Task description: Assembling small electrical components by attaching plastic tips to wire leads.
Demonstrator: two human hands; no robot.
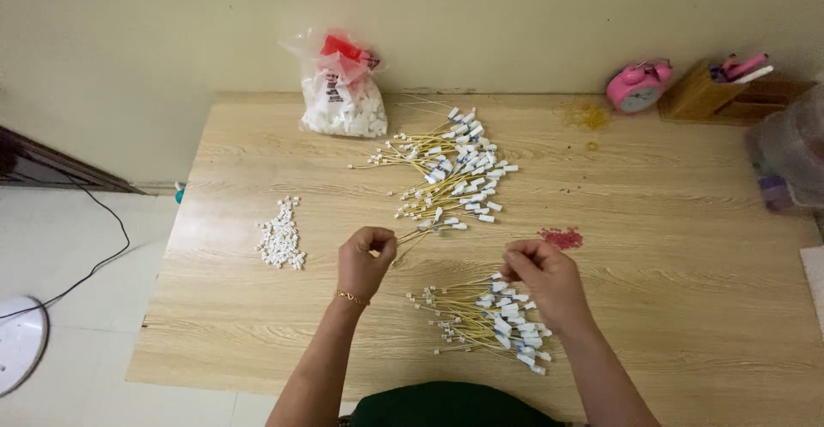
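Nearest, a small heap of yellow wires [485, 320] with white plugs lies under the right hand [541, 277], whose pinched fingertips seem to hold something tiny. Left hand [365, 255] grips one wire's end [410, 240]. Judging by the larger pile [451, 169] and loose white caps [281, 236], much remains.

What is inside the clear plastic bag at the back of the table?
The clear plastic bag holds a heap of small white pieces with something red near its top. Whatever lies deeper in the heap is covered.
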